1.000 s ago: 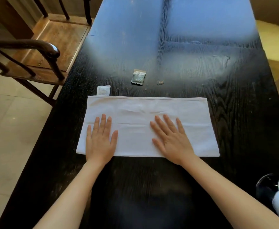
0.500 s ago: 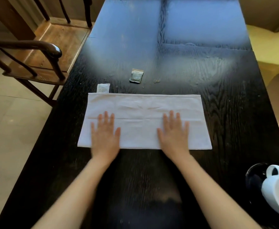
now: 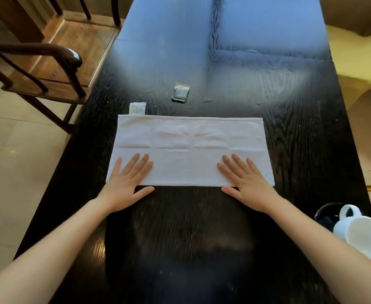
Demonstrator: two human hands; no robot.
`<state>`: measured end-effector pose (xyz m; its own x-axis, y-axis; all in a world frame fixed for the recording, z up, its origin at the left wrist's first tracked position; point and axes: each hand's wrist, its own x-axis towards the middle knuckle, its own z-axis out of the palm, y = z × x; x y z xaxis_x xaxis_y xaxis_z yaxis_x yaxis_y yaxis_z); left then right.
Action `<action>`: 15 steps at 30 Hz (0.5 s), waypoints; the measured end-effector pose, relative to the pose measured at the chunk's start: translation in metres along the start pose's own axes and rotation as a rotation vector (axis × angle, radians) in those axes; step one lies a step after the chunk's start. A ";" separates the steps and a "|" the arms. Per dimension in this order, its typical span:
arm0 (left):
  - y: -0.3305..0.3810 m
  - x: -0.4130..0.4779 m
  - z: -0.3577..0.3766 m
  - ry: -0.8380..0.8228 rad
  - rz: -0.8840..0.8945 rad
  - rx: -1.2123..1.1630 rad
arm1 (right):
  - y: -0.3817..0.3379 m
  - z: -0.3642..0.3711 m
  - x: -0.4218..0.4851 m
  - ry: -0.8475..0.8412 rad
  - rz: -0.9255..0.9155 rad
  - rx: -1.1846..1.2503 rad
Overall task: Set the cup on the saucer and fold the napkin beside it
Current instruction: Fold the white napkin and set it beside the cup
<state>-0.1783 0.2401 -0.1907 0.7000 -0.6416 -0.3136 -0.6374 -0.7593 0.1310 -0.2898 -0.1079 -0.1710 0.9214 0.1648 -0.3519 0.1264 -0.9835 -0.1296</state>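
Note:
A white cloth napkin [image 3: 191, 137] lies flat on the dark table [image 3: 301, 128] as a wide folded rectangle with a crease across its middle. My left hand [image 3: 127, 183] rests palm down on its near left corner, fingers spread. My right hand [image 3: 246, 183] presses flat on its near right corner, thumb off the cloth on the table. A white cup [image 3: 364, 233] lies tipped toward me at the lower right, handle up, resting on a dark saucer [image 3: 325, 213] whose rim shows behind it. My right forearm hides part of the cup.
A small white sachet [image 3: 137, 107] touches the napkin's far left corner. A grey packet [image 3: 181, 95] lies further back, with crumbs beside it. A wooden armchair [image 3: 48, 62] stands at the table's left edge over a tiled floor.
Both hands slid apart and toward me, from the napkin's middle to its near corners. The view shifted, bringing the cup and saucer more into sight.

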 end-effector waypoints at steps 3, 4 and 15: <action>-0.015 -0.007 -0.004 -0.020 0.074 -0.002 | 0.013 -0.007 -0.011 0.080 -0.034 -0.067; -0.019 -0.008 -0.006 -0.012 0.099 -0.007 | 0.016 -0.008 -0.015 0.122 -0.054 -0.097; -0.054 -0.019 -0.026 0.213 0.264 0.100 | 0.025 -0.024 -0.023 0.252 0.006 -0.188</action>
<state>-0.1490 0.2901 -0.1675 0.5515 -0.8307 -0.0762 -0.8264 -0.5565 0.0857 -0.2988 -0.1384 -0.1437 0.9815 0.1582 -0.1083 0.1647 -0.9849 0.0541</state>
